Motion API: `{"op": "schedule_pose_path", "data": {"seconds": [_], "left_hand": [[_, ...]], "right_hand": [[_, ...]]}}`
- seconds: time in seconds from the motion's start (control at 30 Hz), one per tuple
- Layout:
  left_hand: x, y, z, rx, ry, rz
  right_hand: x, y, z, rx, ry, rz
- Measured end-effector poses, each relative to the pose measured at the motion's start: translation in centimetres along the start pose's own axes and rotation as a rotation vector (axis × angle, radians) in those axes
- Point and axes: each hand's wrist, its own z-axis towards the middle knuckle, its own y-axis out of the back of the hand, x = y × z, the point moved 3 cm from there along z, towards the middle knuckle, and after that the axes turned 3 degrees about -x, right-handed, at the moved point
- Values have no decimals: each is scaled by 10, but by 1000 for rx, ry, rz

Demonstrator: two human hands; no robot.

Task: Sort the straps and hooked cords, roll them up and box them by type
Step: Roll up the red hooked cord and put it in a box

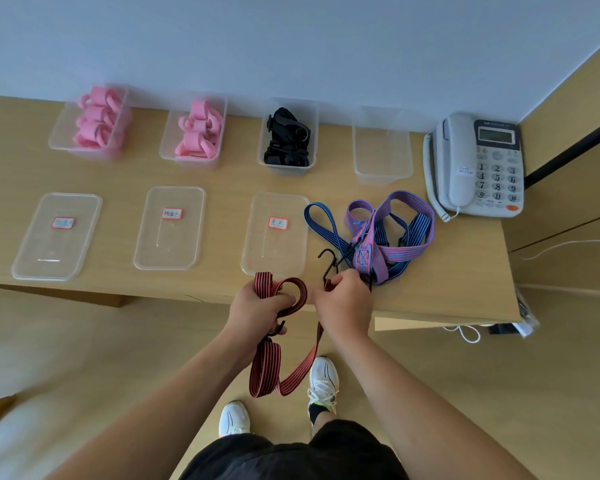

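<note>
At the lower centre of the frame, the left hand (257, 306) is gripping a looped coil of flat, ribbed red-and-black elastic cord (267, 372) — its slack is hanging in a long loop below the table (118, 174) edge. The right hand (343, 299) is pinching the same cord just below its black wire hook (329, 263). Right of centre, blue and purple striped cords (388, 233) are lying tangled. Four clear plastic boxes are standing along the top — two with pink strap rolls (96, 123), one with black straps (288, 140), one empty box (383, 154). Three labelled lids (168, 228) are lying flat.
</note>
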Motion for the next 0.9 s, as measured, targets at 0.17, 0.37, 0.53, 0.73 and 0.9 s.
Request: {"op": "schedule_pose_path", "data": {"seconds": [0.17,0.37,0.53,0.73,0.9], "left_hand": [[0,-14,1,23,3,19],[-9,-31,-2,90,-4,-4],[-19,-36,3,109,1,-38],[-37,-42,6,125,-77,29],[-35,-45,5,122,-74,35]], "right_hand": [[-9,2,-2,-47,96,80],[-18,8,-6,-98,199,60],[-21,13,-6,-103,233,154],[-20,22,-5,-141,266,192],[-24,26,-4,-205,188,283]]}}
